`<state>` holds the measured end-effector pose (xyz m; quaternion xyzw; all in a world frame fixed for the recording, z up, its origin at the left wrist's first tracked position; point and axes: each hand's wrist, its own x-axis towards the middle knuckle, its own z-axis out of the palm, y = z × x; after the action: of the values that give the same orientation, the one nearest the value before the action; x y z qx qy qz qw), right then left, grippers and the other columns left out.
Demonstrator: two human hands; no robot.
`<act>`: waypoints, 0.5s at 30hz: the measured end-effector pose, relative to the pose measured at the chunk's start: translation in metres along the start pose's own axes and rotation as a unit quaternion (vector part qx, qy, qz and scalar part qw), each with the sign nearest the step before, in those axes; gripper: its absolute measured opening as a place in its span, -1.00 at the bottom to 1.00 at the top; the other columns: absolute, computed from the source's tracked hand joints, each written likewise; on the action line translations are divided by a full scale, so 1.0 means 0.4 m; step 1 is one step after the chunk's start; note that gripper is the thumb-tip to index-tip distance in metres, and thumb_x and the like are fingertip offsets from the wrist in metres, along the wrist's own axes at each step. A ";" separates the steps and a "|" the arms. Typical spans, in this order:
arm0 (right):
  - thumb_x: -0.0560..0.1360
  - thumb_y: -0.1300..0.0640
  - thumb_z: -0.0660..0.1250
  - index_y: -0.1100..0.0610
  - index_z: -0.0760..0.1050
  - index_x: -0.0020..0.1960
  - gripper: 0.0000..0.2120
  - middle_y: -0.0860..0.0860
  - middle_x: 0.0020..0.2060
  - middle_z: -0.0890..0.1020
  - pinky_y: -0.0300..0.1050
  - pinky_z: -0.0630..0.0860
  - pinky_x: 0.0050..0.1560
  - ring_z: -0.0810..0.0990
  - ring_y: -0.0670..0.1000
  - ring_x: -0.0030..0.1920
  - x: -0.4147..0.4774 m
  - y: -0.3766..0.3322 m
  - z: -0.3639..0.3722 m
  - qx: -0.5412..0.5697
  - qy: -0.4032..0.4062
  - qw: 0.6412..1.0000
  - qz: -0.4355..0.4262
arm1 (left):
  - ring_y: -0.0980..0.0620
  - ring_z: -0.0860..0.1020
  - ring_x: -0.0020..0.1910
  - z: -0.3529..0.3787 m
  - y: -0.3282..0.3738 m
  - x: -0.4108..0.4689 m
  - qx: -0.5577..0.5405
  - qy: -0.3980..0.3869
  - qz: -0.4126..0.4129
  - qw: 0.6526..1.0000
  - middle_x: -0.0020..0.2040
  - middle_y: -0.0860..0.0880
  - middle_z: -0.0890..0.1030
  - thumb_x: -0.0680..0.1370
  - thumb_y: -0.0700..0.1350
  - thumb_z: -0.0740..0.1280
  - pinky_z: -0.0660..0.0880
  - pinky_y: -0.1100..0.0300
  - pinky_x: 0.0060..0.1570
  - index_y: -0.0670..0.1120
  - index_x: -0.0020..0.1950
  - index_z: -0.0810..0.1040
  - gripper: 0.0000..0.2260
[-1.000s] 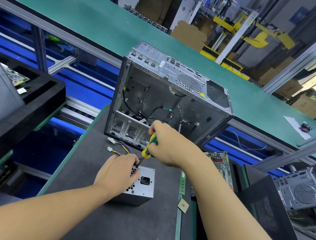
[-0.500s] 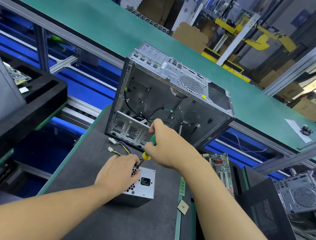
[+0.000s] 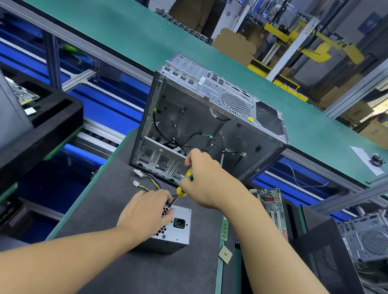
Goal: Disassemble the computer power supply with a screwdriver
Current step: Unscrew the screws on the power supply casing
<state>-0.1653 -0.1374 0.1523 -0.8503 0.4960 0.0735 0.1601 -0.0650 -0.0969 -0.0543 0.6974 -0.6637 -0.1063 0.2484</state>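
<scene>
A grey metal power supply [image 3: 178, 233] stands on the dark work mat, its socket face turned up. My left hand [image 3: 145, 212] lies on its top left part, fingers curled over the vented face near the screwdriver's tip. My right hand [image 3: 205, 179] grips a screwdriver [image 3: 183, 185] with a green and yellow handle, its shaft slanting down to the top edge of the power supply. Coloured cables [image 3: 149, 182] with white plugs run from the unit towards the back left.
An open, emptied computer case [image 3: 213, 125] stands right behind the hands. A circuit board [image 3: 272, 206] and a green memory stick [image 3: 224, 228] lie to the right. Black trays hold other cases at the left [image 3: 38, 130] and right [image 3: 371, 239]. A green conveyor [image 3: 118, 29] runs behind.
Both hands stay at the power supply. My right hand has shifted slightly on the screwdriver handle; the tip remains at the same spot.
</scene>
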 end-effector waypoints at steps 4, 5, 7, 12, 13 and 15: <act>0.63 -0.16 0.08 0.10 0.22 0.07 -0.69 0.06 -0.07 0.43 0.02 0.38 -0.17 0.44 0.18 -0.14 -0.006 -0.003 0.014 -0.044 0.047 0.998 0.021 | 0.09 0.51 -0.11 -0.002 0.002 0.000 -0.004 0.004 0.000 1.000 -0.10 0.15 0.56 0.56 0.12 0.22 0.35 0.17 0.05 0.09 0.04 0.44 -0.85; 0.64 -0.15 0.05 0.10 0.21 0.04 -0.70 0.06 -0.12 0.44 0.05 0.42 -0.16 0.45 0.19 -0.15 -0.005 -0.001 0.013 -0.045 0.047 0.998 0.023 | 0.09 0.52 -0.11 -0.002 0.002 0.000 -0.003 0.006 0.000 1.000 -0.11 0.15 0.56 0.56 0.11 0.23 0.35 0.16 0.04 0.09 0.04 0.45 -0.85; 0.66 -0.03 0.08 0.14 0.25 0.04 -0.78 0.08 -0.13 0.46 0.07 0.47 -0.14 0.47 0.19 -0.15 -0.002 0.002 0.009 -0.045 0.036 0.998 0.010 | 0.08 0.52 -0.12 0.000 0.002 0.000 -0.003 0.007 0.001 1.000 -0.12 0.15 0.56 0.56 0.11 0.24 0.36 0.16 0.03 0.08 0.04 0.46 -0.85; 0.56 0.16 0.20 0.08 0.29 0.16 -0.80 0.01 0.04 0.34 -0.05 0.30 -0.07 0.32 0.10 0.00 -0.002 0.002 -0.003 -0.009 -0.008 1.000 0.000 | 0.09 0.50 -0.12 0.002 -0.002 0.000 0.004 0.001 0.002 1.000 -0.12 0.15 0.55 0.56 0.12 0.22 0.36 0.15 0.05 0.09 0.04 0.43 -0.85; 0.54 0.16 0.21 0.06 0.29 0.16 -0.79 0.01 0.03 0.32 -0.06 0.28 -0.08 0.31 0.09 0.00 -0.003 0.002 -0.001 -0.010 -0.012 1.000 0.002 | 0.09 0.50 -0.12 0.003 -0.002 0.000 0.005 0.002 0.002 1.000 -0.12 0.15 0.54 0.56 0.12 0.22 0.36 0.15 0.05 0.10 0.03 0.43 -0.86; 0.56 0.09 0.22 0.07 0.28 0.13 -0.81 0.03 0.04 0.35 -0.05 0.31 -0.16 0.39 0.11 -0.08 -0.006 0.000 0.007 -0.011 -0.003 1.000 0.004 | 0.10 0.49 -0.12 0.004 -0.001 0.000 0.004 0.002 0.000 1.000 -0.12 0.16 0.54 0.56 0.12 0.22 0.36 0.16 0.04 0.10 0.03 0.42 -0.86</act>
<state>-0.1664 -0.1346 0.1505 -0.8496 0.4984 0.0820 0.1518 -0.0652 -0.0972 -0.0559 0.6984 -0.6639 -0.1025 0.2470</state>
